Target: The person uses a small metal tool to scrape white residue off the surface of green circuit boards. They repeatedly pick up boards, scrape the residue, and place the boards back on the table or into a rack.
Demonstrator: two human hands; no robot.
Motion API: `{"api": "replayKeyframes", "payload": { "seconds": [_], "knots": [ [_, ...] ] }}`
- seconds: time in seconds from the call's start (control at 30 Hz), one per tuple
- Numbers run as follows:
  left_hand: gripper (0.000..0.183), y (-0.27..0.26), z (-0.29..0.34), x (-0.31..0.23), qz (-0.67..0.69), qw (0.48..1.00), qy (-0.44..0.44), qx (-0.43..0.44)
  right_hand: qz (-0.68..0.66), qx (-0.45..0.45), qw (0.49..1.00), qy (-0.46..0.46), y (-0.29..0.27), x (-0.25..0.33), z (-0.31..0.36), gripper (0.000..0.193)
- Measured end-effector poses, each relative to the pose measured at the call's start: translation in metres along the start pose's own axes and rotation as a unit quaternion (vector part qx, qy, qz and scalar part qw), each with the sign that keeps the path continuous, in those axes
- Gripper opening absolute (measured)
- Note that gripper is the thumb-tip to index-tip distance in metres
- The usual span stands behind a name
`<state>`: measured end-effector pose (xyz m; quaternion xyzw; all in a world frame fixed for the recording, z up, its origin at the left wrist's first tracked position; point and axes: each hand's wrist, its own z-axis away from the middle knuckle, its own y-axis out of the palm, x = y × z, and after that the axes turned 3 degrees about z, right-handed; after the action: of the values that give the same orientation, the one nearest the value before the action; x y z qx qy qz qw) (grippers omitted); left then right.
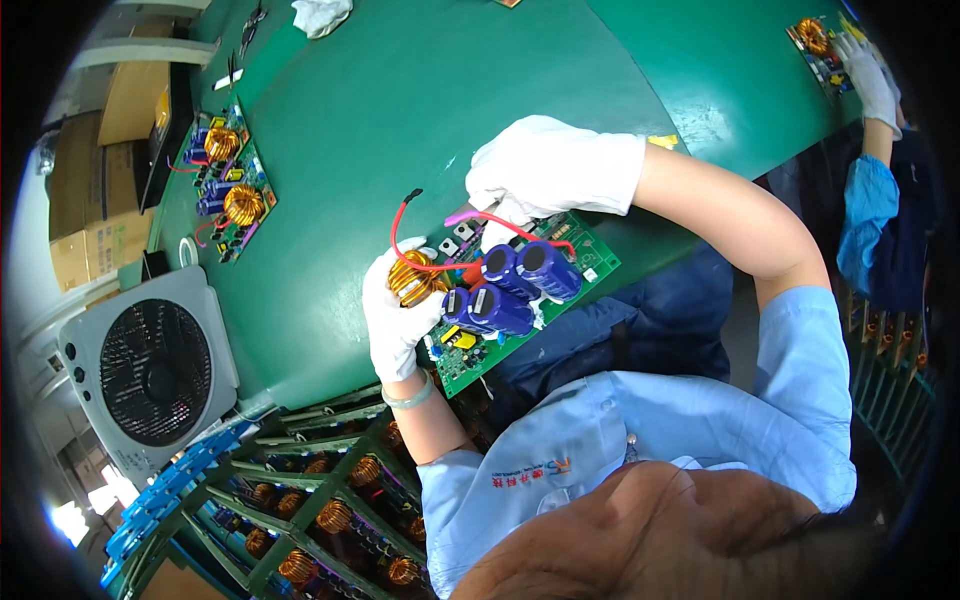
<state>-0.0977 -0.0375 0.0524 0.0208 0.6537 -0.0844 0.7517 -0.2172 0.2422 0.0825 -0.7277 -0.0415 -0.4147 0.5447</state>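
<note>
A green circuit board (590, 268) lies tilted near the table's front edge, bearing several blue-purple capacitors (504, 309) and a copper-wound coil (412, 279). Gloved in white, my left hand (393, 318) grips the board's left end, with its fingers around the coil. My right hand (555, 175), also in a white glove, is bent over the far side of the board. Its fingers are curled beside a red wire (520, 230) with a purple sleeved end; what they pinch is hidden. Another red wire (398, 225) with a black tip sticks up between the hands.
Two similar boards (228, 180) sit at the left on the green table (420, 110). A grey box fan (155, 370) stands left of the table. Below it, green racks (330, 480) hold several boards with coils. At far right a co-worker's gloved hand (870, 85) touches another board (822, 60).
</note>
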Motion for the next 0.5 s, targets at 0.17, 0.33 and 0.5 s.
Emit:
{"api": "replayKeyframes", "payload": {
  "seconds": [0.17,0.33,0.5],
  "knots": [
    [0.054,0.003,-0.004,-0.013,-0.022,0.999,-0.043,-0.017,-0.053,-0.05,0.997,0.004,-0.009,-0.002,0.006,0.035],
    [0.055,0.005,-0.005,-0.016,-0.003,0.997,-0.065,-0.037,-0.153,0.011,0.979,0.131,-0.048,0.012,0.029,0.044],
    [0.054,0.01,-0.004,-0.02,0.045,0.994,-0.085,-0.054,-0.175,0.016,0.97,0.166,-0.04,0.006,0.033,0.046]
  ]
}}
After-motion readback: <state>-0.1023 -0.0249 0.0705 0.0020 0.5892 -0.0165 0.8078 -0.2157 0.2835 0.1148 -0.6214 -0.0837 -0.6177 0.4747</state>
